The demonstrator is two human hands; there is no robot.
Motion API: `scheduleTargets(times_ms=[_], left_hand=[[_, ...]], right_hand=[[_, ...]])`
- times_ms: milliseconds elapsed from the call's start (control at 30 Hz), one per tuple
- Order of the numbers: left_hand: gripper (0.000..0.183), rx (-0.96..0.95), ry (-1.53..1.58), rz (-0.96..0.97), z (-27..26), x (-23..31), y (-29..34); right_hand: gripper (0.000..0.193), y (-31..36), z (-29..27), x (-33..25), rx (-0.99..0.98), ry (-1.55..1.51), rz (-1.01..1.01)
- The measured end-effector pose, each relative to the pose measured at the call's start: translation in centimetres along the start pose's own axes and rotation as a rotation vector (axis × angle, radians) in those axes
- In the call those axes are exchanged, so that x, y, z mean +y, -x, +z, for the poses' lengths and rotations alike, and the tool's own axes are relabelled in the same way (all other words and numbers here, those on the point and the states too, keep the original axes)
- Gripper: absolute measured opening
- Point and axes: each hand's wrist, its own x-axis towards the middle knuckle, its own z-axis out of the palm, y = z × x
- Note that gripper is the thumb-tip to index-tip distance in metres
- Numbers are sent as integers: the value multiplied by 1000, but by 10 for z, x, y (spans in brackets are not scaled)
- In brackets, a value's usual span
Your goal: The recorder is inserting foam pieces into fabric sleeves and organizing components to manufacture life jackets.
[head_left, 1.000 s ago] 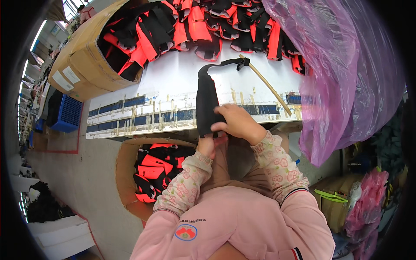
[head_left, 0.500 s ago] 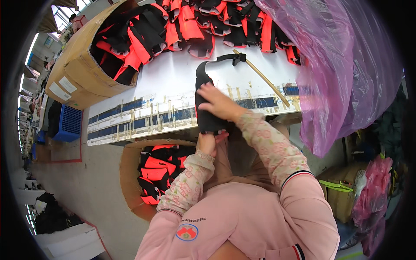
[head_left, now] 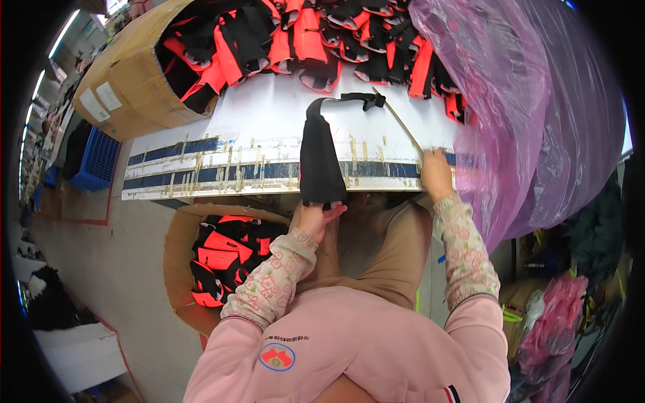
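A long black fabric piece (head_left: 321, 161) lies over the table's near edge, its narrow strap (head_left: 316, 107) running to a small dark clip (head_left: 373, 101) on the white top. My left hand (head_left: 314, 220) is closed on the near end of that piece, just off the edge, with some fingertips showing at its right side. Farther right, my right hand (head_left: 437, 173) is wrapped round the near end of a thin wooden stick (head_left: 405, 126). The stick slants away to the far left, its upper part close to the clip.
Black and bright orange fabric pieces (head_left: 309, 37) are heaped across the table's back. A cardboard box (head_left: 134, 80) lies on its side at the left. Purple plastic sheeting (head_left: 510, 107) hangs over the right side. Below the table stands an open carton (head_left: 176, 269) of similar pieces.
My right hand has left the black fabric piece, moved right and taken hold of the wooden stick. My left hand still holds the near end.
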Motion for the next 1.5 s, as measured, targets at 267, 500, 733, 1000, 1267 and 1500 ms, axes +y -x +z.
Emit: scheduleTargets(times_ms=[267,500,733,1000,1267,1500], left_hand=[[18,-41,4,27,2,-5,6],[25,75,17,77,12,-14,-1],[19,82,-53,135,10,-24,-6],[18,-101,-252,154,3,-29,-3],[10,86,-532,316,-3,-55,-16],[6,-61,-334,308,-11,-65,-26]], right_hand=[[14,137,-62,-14,-152,-879,62],[18,245,-105,-18,-610,-930,131],[28,227,-88,-49,-866,-1055,293],[36,166,-61,-102,-779,-1114,302],[34,121,-14,-138,-996,-1718,452],[32,135,-9,-153,-1084,-2073,547]])
